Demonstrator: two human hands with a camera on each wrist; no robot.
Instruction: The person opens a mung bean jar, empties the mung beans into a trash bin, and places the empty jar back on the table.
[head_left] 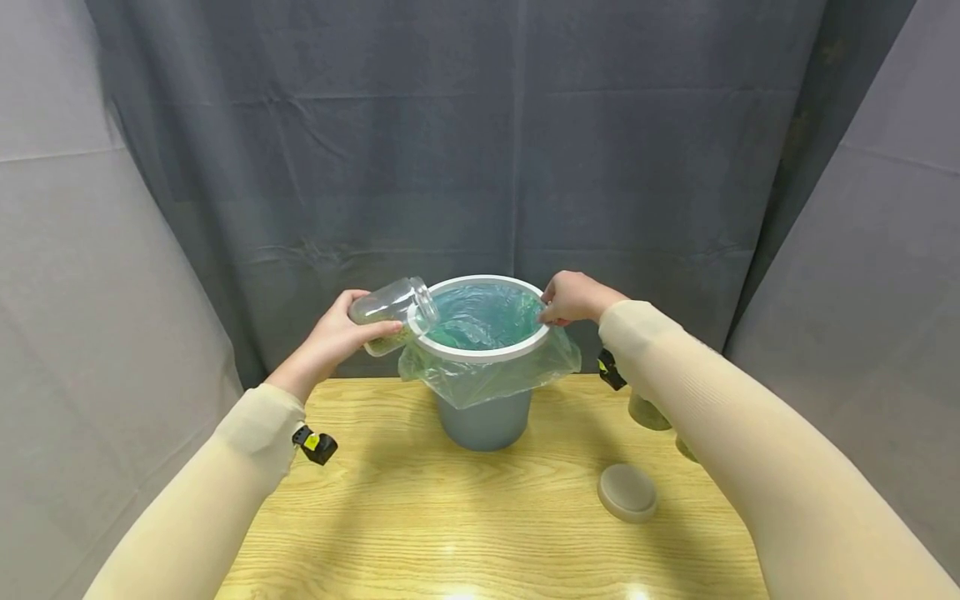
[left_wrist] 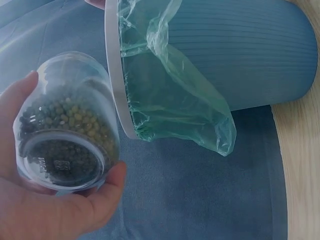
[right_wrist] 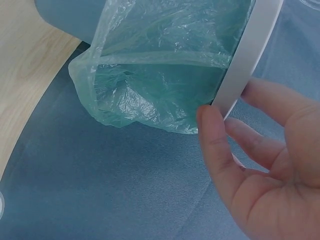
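Note:
A clear jar [head_left: 392,310] lies tilted in my left hand [head_left: 339,335], its open mouth over the near-left rim of a grey trash can [head_left: 486,419]. Small green beans [left_wrist: 75,120] are inside the jar, as the left wrist view shows. My fingers and thumb wrap round the jar's lower part. A thin green plastic bag [head_left: 487,379] lines the can and hangs over its white rim [head_left: 480,357]. My right hand [head_left: 576,297] pinches the rim on the right side, thumb outside and fingers over the inner edge.
A round beige lid [head_left: 627,492] lies on the wooden table [head_left: 420,517], front right. Behind my right forearm, a greenish container [head_left: 647,412] is partly hidden, with another greenish thing [head_left: 685,450] beside it. Grey curtains [head_left: 420,167] hang at the back and sides.

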